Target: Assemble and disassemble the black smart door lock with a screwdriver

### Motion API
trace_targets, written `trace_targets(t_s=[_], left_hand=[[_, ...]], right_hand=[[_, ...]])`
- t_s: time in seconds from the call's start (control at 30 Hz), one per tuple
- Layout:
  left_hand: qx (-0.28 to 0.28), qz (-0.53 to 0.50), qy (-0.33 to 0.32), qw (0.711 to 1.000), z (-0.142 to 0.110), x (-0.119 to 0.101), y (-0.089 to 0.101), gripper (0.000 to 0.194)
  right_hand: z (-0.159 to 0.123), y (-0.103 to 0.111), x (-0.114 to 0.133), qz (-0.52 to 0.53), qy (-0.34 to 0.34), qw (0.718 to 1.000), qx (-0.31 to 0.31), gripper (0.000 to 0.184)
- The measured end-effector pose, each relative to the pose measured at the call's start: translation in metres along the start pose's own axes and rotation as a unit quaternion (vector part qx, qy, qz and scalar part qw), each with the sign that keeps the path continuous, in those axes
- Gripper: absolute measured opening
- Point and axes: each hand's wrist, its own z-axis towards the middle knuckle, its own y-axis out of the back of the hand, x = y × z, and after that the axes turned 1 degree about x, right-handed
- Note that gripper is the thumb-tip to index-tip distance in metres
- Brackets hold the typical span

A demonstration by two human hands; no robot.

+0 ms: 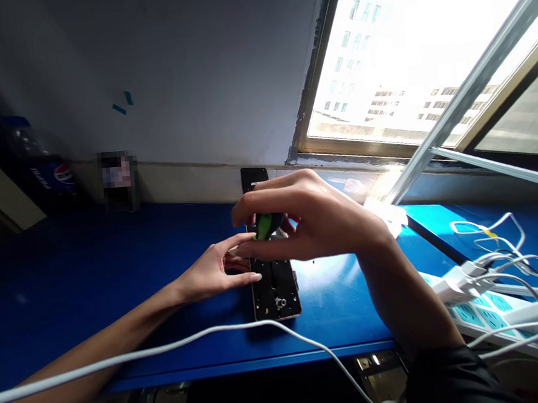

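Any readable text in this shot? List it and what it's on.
"PEPSI", faint, on the blue bottle label, beside the globe logo.
Pixelated patch: unreadable.
Power strip: nothing legible.
Opened phone: nothing legible.

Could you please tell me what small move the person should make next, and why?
Probably press the dark phone body steady with the left hand, since the right hand holds a green-handled screwdriver above it, while the left hand only reaches its edge.
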Motion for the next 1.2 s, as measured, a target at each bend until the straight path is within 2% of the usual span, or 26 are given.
trace_targets(t_s=[0.03,0.1,0.2,0.27,0.37,0.43,0.57,0.63,0.77,0.83,0.97,1.03,1.1,1.2], left_hand=[[0.000,0.001,0.000,1.000,0.000,0.000,0.000,0.074],[0.003,-0.004,-0.001,1.000,0.000,0.001,0.001,0.070],[0.014,-0.014,0.002,1.000,0.001,0.001,0.001,0.068],[0.019,-0.017,0.000,1.000,0.001,0.001,0.001,0.064],[0.018,-0.017,0.002,1.000,0.000,-0.001,0.002,0.064],[0.019,-0.014,0.008,1.000,0.000,-0.001,0.002,0.070],[0.016,0.000,0.014,1.000,0.001,-0.002,0.003,0.075],[0.013,0.007,0.010,1.000,0.001,-0.002,0.003,0.073],[0.009,0.014,0.012,1.000,0.001,-0.001,0.003,0.071],[0.008,0.015,0.020,1.000,0.001,-0.002,0.004,0.075],[0.001,0.029,0.025,0.999,0.001,-0.004,0.004,0.079],[-0.002,0.031,0.021,0.999,0.001,-0.004,0.004,0.080],[0.004,0.030,0.018,0.999,0.001,-0.004,0.004,0.077],[0.010,0.025,0.011,1.000,0.001,-0.002,0.004,0.073]], right_hand=[[0.000,0.000,0.000,-0.007,0.003,1.000,-0.011,0.009],[-0.001,-0.001,-0.002,-0.001,0.010,1.000,-0.023,0.014],[-0.001,-0.002,-0.004,0.034,0.010,0.999,-0.020,0.038],[-0.001,-0.003,-0.006,0.042,0.011,0.999,-0.020,0.044],[-0.001,-0.003,-0.009,0.030,0.003,0.999,-0.036,0.019],[-0.001,-0.002,-0.011,0.035,-0.004,0.999,-0.036,0.016],[-0.002,0.000,-0.010,0.072,0.001,0.997,-0.015,0.046],[-0.002,0.000,-0.010,0.073,0.008,0.997,-0.011,0.050],[0.000,-0.004,-0.013,0.039,0.017,0.998,-0.039,0.023],[0.001,-0.005,-0.015,0.042,0.018,0.998,-0.047,0.018],[0.000,-0.004,-0.011,0.093,0.018,0.995,-0.023,0.043],[0.000,-0.002,-0.008,0.112,0.021,0.994,-0.001,0.048],[0.000,0.000,-0.006,0.093,0.012,0.996,0.010,0.040],[0.000,0.000,-0.008,0.030,-0.014,0.999,-0.021,0.013]])
